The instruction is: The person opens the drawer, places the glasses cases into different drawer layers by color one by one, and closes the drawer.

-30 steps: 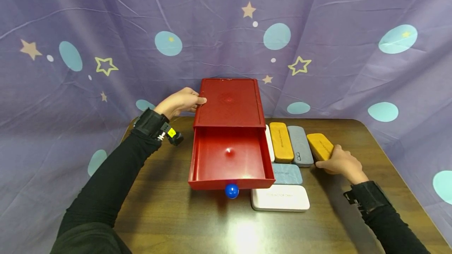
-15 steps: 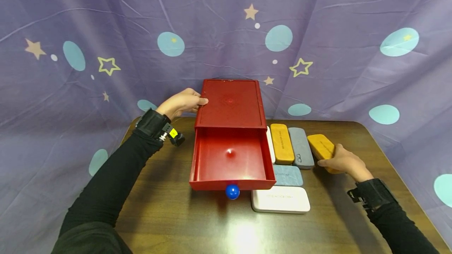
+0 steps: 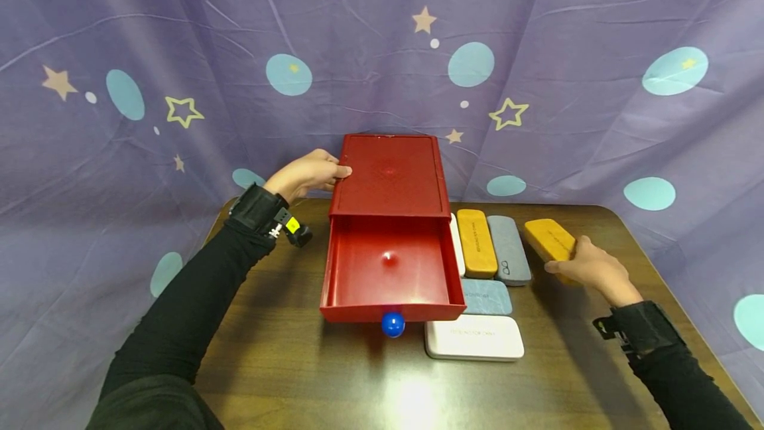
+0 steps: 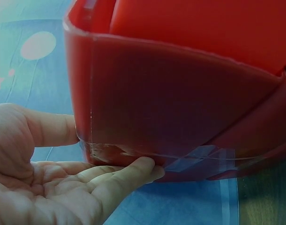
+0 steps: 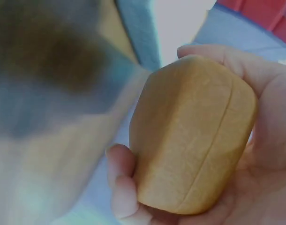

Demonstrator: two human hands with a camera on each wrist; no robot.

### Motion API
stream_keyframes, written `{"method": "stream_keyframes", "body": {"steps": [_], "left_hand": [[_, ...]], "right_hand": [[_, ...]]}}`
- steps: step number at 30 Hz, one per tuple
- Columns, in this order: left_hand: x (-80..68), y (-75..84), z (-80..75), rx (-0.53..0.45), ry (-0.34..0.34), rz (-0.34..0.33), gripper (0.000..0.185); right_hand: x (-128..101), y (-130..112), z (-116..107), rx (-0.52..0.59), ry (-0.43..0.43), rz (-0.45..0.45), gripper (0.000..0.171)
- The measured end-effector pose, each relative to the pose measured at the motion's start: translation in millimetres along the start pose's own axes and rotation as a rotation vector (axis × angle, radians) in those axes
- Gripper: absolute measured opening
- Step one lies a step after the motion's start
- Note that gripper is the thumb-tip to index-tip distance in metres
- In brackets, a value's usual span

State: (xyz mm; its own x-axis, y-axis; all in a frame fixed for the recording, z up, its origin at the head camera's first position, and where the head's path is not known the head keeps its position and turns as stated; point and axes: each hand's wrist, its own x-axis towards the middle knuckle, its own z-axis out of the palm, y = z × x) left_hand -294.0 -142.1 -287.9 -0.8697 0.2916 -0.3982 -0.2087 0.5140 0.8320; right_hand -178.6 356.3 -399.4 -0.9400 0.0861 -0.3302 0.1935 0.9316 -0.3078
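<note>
My right hand [image 3: 597,272] grips a yellow glasses case [image 3: 550,239] by its near end, thumb on one side and fingers round the other. It is tilted above the right part of the table, its shadow falling below. In the right wrist view the end of the yellow case [image 5: 194,136] fills the palm. My left hand [image 3: 312,171] holds the left edge of a red drawer box [image 3: 390,174], thumb on the top. The left wrist view shows the fingers [image 4: 129,176] along the box's side. Its red drawer [image 3: 370,264], with a blue knob [image 3: 392,324], is pulled out and holds nothing.
Right of the box lie another yellow case [image 3: 477,244], a grey case [image 3: 509,251], a light blue case [image 3: 488,297] and a white case [image 3: 474,337]. A second white case [image 3: 457,244] is partly hidden by the box. A purple patterned cloth [image 3: 382,52] hangs behind the table.
My right hand has raised the yellow case and shifted it slightly to the right. My left hand stays at the drawer box, and the drawer has not moved.
</note>
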Motion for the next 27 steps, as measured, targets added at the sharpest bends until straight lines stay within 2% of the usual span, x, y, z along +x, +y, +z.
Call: {"method": "stream_keyframes", "body": {"steps": [7,12,15,21,27], "left_hand": [[-0.5,-1.2,-0.7,0.006,-0.003,0.004,0.042],[0.4,-2.0,-2.7,0.012,-0.011,0.004,0.043],[-0.3,-1.3,-2.6,0.006,-0.010,0.003,0.042],[-2.9,0.6,-1.5,-0.002,-0.007,-0.002,0.042],[-2.3,0.8,-0.2,-0.003,-0.003,0.003,0.042]], "right_hand": [[-18.2,-14.4,-26.5,0.058,0.162,-0.091,0.092],[-40.0,-44.5,-48.0,0.107,0.300,-0.173,0.088],[-55.3,-66.0,-60.6,0.157,0.343,-0.234,0.083],[-86.1,-104.0,-77.8,0.289,0.321,-0.391,0.070],[-107.6,-139.5,-82.9,0.358,0.207,-0.528,0.065]]}}
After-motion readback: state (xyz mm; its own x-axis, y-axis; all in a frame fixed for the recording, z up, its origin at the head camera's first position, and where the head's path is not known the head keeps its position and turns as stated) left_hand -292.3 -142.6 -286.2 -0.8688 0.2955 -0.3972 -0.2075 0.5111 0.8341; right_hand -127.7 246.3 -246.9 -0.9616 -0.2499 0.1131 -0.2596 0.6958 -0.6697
